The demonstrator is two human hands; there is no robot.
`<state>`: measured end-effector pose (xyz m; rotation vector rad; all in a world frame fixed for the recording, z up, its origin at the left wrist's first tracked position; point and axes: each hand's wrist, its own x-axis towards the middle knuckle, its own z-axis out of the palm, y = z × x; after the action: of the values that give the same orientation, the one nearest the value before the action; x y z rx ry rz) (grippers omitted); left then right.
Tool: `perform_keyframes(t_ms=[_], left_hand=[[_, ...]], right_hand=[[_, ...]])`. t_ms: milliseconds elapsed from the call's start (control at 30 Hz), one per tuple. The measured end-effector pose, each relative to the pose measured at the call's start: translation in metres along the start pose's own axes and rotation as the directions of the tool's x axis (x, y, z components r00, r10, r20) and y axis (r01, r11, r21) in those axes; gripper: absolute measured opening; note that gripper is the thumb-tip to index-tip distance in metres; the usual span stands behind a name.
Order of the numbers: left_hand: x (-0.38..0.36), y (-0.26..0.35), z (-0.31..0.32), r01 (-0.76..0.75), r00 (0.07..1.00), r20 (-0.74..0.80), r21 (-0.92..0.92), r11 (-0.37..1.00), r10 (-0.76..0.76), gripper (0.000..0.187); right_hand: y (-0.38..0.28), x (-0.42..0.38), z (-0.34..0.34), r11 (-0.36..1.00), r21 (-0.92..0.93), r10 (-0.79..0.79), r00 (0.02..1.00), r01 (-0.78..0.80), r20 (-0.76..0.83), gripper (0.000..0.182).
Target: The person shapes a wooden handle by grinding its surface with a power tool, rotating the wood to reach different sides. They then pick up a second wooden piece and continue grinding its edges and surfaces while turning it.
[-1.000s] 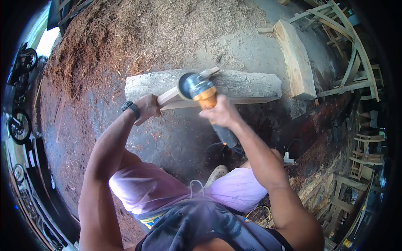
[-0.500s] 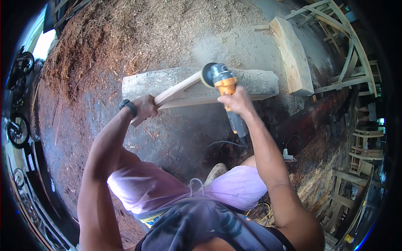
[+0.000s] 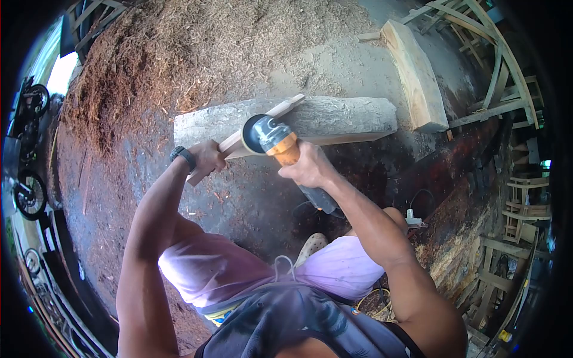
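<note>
My left hand (image 3: 208, 156), with a dark watch at its wrist, is closed around the near end of a slim wooden piece (image 3: 285, 107). That piece slants up and right across a thick, flat-topped log (image 3: 346, 114) on the ground, its far end past the log's back edge. In my right hand (image 3: 310, 167) is an orange and black angle grinder (image 3: 285, 149), gripped by its body. The grinder's round disc (image 3: 253, 133) is right at the wooden piece, just beyond my left hand, and covers part of it.
Wood shavings (image 3: 239, 48) are heaped behind the log. A thick squared timber (image 3: 413, 77) lies to the right. Curved wooden frames (image 3: 501, 77) stand at the far right, and a white plug or socket (image 3: 412, 219) sits near my right forearm. Motorbikes are parked at the left edge.
My right hand has brought the grinder left and nearer, from the wooden piece's far end toward my left hand. My left hand keeps its hold in nearly the same spot.
</note>
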<state>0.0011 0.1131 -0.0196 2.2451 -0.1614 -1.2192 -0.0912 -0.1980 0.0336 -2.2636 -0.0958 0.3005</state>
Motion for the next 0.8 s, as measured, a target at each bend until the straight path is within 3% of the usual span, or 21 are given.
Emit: perform_keyframes(t_ms=[100, 200, 300, 367, 433, 500, 567, 633, 667, 800], left_hand=[[0.008, -0.008, 0.0, -0.048, 0.999, -0.003, 0.009, 0.999, 0.049, 0.032], [0.011, -0.013, 0.001, -0.094, 0.994, -0.051, 0.059, 0.994, 0.097, 0.03], [0.007, -0.004, -0.002, -0.023, 0.999, 0.023, 0.043, 0.999, 0.022, 0.034], [0.005, -0.001, -0.002, 0.003, 0.999, 0.041, 0.012, 1.0, -0.004, 0.035], [0.006, -0.003, -0.003, 0.03, 0.998, 0.062, -0.023, 0.999, -0.029, 0.036], [0.011, -0.006, -0.004, 0.03, 0.994, 0.105, -0.019, 0.999, -0.028, 0.036], [0.01, -0.005, -0.004, 0.028, 0.992, 0.121, -0.041, 0.999, -0.023, 0.035], [0.013, -0.009, -0.006, 0.026, 0.99, 0.14, -0.058, 0.998, -0.018, 0.034], [0.017, -0.013, -0.005, 0.016, 0.987, 0.164, -0.083, 0.996, -0.002, 0.032], [0.016, -0.012, -0.006, -0.016, 0.981, 0.192, -0.091, 0.996, 0.033, 0.028]], right_hand=[[0.009, 0.006, -0.019, 0.993, -0.005, 0.116, 0.993, -0.116, 0.009, 0.055], [0.031, 0.016, -0.038, 0.987, 0.035, 0.156, 0.983, -0.154, -0.094, 0.049], [0.046, 0.026, -0.053, 0.965, 0.124, 0.252, 0.95, -0.232, -0.185, 0.039], [0.052, 0.03, -0.055, 0.971, 0.057, 0.237, 0.955, -0.231, -0.176, 0.035], [0.043, 0.027, -0.05, 0.949, 0.159, 0.287, 0.954, -0.271, -0.088, 0.044], [0.029, 0.018, -0.032, 0.982, 0.154, 0.123, 0.991, -0.114, -0.052, 0.044], [0.008, 0.012, -0.015, 0.982, 0.113, 0.141, 0.988, -0.149, 0.069, 0.043], [-0.005, 0.007, -0.002, 1.0, 0.006, 0.027, 0.999, -0.027, 0.043, 0.046], [-0.005, 0.006, 0.004, 0.997, 0.012, 0.07, 0.996, -0.071, 0.053, 0.054], [-0.001, 0.006, -0.004, 0.996, -0.023, 0.093, 0.994, -0.092, 0.056, 0.059]])
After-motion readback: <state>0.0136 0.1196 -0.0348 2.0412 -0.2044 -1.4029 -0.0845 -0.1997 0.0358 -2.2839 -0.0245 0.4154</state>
